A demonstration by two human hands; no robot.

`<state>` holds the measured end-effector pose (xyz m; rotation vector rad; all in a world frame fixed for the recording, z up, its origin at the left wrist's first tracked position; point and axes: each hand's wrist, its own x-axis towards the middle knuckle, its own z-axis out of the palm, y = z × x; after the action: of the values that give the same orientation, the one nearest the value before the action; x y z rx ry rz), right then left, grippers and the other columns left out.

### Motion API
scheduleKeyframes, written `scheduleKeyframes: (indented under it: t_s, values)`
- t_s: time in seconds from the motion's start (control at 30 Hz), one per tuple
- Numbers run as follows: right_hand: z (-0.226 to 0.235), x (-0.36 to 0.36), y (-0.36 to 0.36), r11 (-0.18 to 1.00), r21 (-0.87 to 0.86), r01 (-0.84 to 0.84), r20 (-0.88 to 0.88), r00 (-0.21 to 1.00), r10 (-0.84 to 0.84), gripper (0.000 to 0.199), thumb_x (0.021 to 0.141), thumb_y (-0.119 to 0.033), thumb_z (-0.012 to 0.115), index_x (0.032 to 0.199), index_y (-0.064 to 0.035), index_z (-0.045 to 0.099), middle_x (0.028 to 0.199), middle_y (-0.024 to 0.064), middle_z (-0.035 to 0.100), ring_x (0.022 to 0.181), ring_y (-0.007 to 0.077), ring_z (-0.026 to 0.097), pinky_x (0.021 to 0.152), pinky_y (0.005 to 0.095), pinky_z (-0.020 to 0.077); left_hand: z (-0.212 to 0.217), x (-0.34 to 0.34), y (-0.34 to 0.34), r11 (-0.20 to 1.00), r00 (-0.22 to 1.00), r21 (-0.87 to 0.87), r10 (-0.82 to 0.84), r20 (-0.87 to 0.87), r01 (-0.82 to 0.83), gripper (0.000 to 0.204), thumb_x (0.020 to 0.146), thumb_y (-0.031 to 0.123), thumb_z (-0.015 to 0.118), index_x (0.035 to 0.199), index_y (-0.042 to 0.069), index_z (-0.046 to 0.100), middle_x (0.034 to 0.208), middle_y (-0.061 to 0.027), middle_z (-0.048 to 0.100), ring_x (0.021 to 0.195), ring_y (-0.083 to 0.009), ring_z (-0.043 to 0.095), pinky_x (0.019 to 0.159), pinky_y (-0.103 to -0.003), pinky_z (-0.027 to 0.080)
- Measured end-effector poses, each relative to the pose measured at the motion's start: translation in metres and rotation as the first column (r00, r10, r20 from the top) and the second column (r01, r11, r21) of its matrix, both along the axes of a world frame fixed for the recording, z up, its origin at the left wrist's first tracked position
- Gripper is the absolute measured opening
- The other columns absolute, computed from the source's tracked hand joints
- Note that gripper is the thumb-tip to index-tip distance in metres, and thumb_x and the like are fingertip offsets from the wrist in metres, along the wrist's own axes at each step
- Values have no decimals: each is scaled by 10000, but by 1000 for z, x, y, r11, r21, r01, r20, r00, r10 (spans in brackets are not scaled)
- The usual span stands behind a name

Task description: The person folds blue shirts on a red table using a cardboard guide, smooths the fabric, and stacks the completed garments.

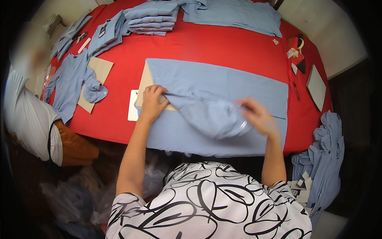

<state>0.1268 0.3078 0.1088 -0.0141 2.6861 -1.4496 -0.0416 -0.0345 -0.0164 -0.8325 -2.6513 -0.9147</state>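
A light blue shirt is spread on the red table in front of me, with a beige cardboard sheet showing at its left end. One part of the shirt, seemingly a sleeve, is folded over the body and slightly blurred. My left hand rests on the cardboard's edge, its curled fingers closed on the shirt's folded edge. My right hand, blurred by motion, has its fingers bent together at the fabric near the cuff. Its exact grip is partly smeared.
Folded blue shirts are stacked at the back left, and flat blue cloth lies behind. A small shirt and another cardboard lie left, near a person. At right are a white board and hanging shirts.
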Motion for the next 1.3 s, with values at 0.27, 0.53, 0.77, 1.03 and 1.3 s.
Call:
scheduleKeyframes:
  t_s: [0.27, 0.53, 0.77, 1.03, 1.3]
  values:
    - [-49, 0, 47, 908, 116, 403, -151, 911, -385, 290, 900, -74, 613, 1184, -22, 643, 1107, 102, 654, 899, 187, 597, 807, 314, 489, 24, -11, 7, 994, 986, -93, -39, 162, 55, 503, 724, 196, 831, 1155, 99, 591, 1165, -60, 582, 1135, -304, 471, 1005, -400, 383]
    - [-63, 53, -44, 869, -235, -435, 428, 756, 495, 421, 1011, -351, 553, 1219, 4, 645, 1065, 126, 721, 967, 235, 665, 914, 338, 503, 14, -12, 6, 996, 988, -74, -35, 152, 47, 461, 702, 160, 834, 1071, 103, 565, 1116, -69, 571, 1103, -312, 472, 980, -402, 387]
    - [-192, 104, -71, 969, -216, -121, 882, 401, 247, 909, 849, -672, 624, 1457, -19, 451, 1510, 240, 402, 1416, 344, 352, 1169, 391, 264, 29, -17, -4, 966, 980, -200, -136, 144, 164, 284, 754, 253, 783, 936, 93, 637, 1058, -74, 602, 1057, -301, 528, 980, -403, 404]
    - [-223, 79, -138, 923, -340, -179, 743, 551, 380, 764, 951, -598, 530, 1511, -99, 386, 1578, 138, 324, 1469, 262, 259, 1194, 365, 217, 70, -69, -22, 932, 548, -79, -138, 825, 354, 558, 973, 541, 486, 1339, 146, 631, 1435, -139, 540, 1360, -281, 456, 1168, -371, 276]
    - [-132, 25, -124, 556, -747, -364, 326, 529, 784, 379, 1028, -335, 515, 1194, -18, 640, 1112, 80, 673, 1022, 201, 613, 978, 335, 450, 74, -68, -19, 967, 492, -38, -93, 866, 251, 704, 967, 668, 347, 1302, 135, 661, 1440, -137, 535, 1369, -300, 438, 1183, -379, 230]
